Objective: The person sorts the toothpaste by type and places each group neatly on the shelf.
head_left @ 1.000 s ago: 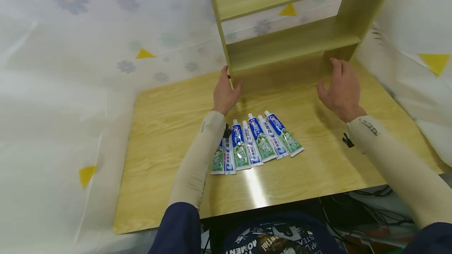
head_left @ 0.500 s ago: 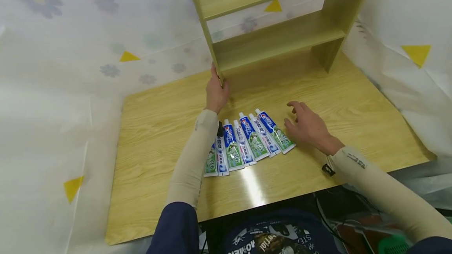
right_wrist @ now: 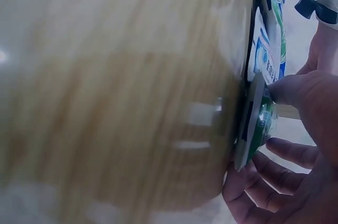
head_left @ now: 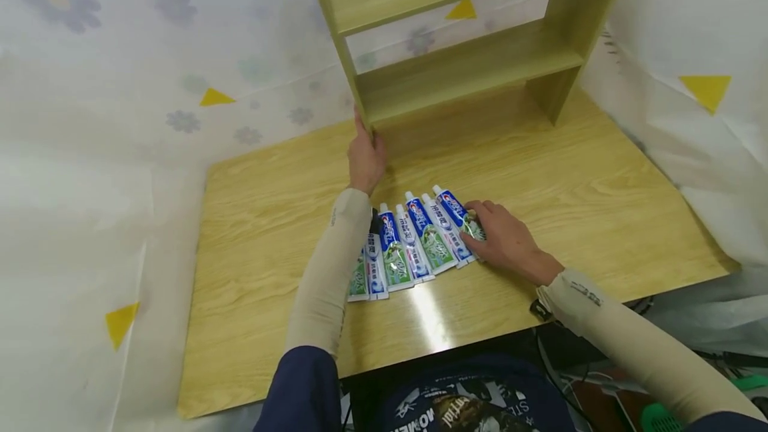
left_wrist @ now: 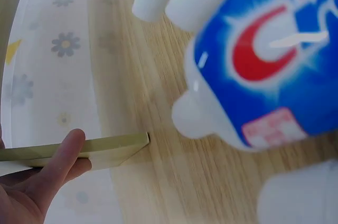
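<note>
Left hand (head_left: 366,162) forward, right hand (head_left: 507,242) nearer (curled)

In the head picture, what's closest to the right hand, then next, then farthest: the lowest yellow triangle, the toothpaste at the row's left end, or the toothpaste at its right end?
Nearest to the right hand first:
1. Right-end toothpaste: touching the hand.
2. Left-end toothpaste: the row's other end, partly behind the left sleeve.
3. Yellow triangle: far over on the left.

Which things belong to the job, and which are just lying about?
Likely the job:
rightmost toothpaste tube, in the right hand
other tubes on the table
shelf unit, gripped by the left hand

Apparently incidental:
yellow triangles
green object, lower right
</note>
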`<state>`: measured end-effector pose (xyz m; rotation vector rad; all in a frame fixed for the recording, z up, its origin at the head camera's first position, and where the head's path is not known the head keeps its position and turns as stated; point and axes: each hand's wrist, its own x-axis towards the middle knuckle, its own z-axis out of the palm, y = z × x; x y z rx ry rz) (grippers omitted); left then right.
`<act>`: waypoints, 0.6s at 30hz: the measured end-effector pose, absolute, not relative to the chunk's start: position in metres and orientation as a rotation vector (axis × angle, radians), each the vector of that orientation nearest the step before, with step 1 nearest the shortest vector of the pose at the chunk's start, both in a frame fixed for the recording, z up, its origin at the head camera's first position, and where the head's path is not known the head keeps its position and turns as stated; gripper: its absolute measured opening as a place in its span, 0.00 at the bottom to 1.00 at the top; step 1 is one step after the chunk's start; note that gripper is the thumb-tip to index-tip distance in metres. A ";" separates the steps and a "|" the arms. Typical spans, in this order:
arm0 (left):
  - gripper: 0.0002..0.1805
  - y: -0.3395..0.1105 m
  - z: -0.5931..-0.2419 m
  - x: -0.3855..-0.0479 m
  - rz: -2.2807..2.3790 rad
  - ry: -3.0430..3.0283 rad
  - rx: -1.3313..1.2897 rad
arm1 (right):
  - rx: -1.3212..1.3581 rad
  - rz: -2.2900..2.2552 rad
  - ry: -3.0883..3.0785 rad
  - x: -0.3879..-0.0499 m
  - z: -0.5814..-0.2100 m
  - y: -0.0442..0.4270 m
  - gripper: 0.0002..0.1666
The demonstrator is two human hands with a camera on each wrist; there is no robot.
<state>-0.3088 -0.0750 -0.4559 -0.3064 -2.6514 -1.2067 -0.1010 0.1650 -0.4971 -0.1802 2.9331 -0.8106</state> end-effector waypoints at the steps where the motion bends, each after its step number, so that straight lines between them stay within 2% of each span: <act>1: 0.41 -0.077 -0.456 -0.308 -1.194 -2.646 -0.298 | -0.183 -0.802 2.927 -0.101 -0.496 0.165 0.38; 10: 0.40 -0.102 -0.454 -0.295 -1.174 -2.594 -0.271 | -0.192 -0.750 2.903 -0.100 -0.487 0.171 0.39; 18: 0.37 -0.122 -0.452 -0.282 -1.232 -2.573 -0.136 | -0.177 -0.745 2.883 -0.102 -0.486 0.183 0.41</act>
